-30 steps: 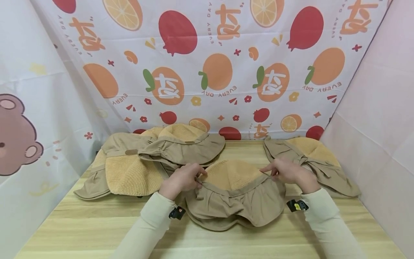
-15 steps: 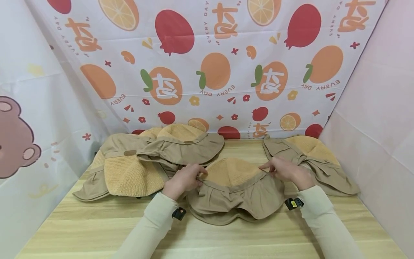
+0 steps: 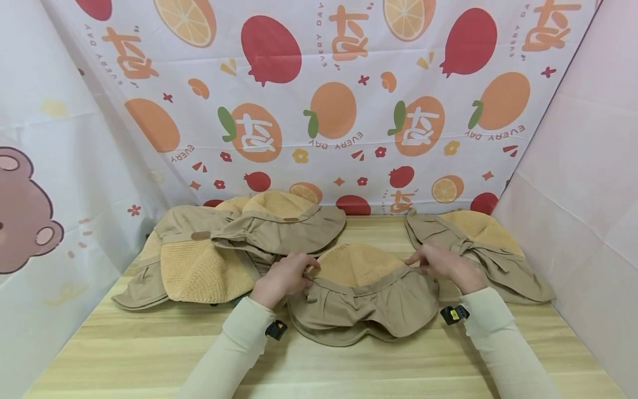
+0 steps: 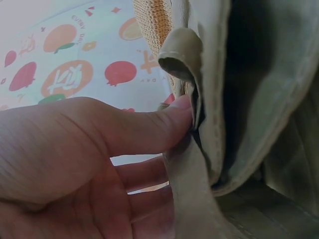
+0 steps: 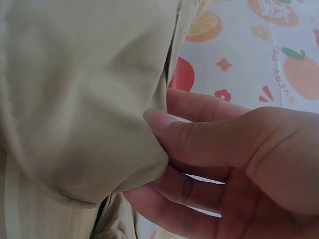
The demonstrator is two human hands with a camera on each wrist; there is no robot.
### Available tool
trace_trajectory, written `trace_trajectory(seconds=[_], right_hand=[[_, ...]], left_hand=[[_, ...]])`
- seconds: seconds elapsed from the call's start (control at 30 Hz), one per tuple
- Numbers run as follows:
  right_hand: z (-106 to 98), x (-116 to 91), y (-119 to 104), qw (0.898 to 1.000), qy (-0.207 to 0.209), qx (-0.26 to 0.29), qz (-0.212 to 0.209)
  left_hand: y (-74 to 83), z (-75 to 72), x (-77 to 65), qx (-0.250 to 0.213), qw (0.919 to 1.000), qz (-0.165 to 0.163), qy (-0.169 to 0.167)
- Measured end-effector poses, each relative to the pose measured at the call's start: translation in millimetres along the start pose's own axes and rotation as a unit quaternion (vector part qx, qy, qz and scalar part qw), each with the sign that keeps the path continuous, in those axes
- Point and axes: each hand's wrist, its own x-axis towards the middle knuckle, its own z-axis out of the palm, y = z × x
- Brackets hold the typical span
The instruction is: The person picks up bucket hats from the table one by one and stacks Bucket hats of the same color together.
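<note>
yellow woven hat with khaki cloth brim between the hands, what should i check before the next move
1. Left hand pinching the yellow woven hat with khaki cloth brim: ok.
2. Right hand pinching its opposite side: ok.
3. Brim lying smooth: not ok, gathered, with a wavy front edge.
4. Clear of the yellow-and-khaki hats piled at left: cannot tell, left hand blocks the view.
5. Crown interior: cannot tell, hidden.

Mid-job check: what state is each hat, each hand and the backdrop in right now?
Middle hat: held at both sides, brim toward the person.
Left hand: pinching the middle hat's left side.
Right hand: pinching its right side.
Left hats: heaped, overlapping.
Right hat: lying on the table, partly hidden by the right hand.
Backdrop: hanging, lightly creased.
</note>
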Motion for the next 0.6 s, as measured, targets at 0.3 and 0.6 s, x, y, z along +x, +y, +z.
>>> trace_trajectory(seconds=[0.3, 0.6], right_hand=[[-2.2, -4.3, -4.8, 1.0, -0.005, -0.009, 0.012], [-0.4, -3.9, -5.5, 0.999, -0.01, -0.036, 0.023]], left_hand=[[1.9, -2.2, -1.3, 0.017, 0.9999, -0.001, 0.0], [4.1, -2.4, -3.4, 0.015, 0.9996, -0.018, -0.018]])
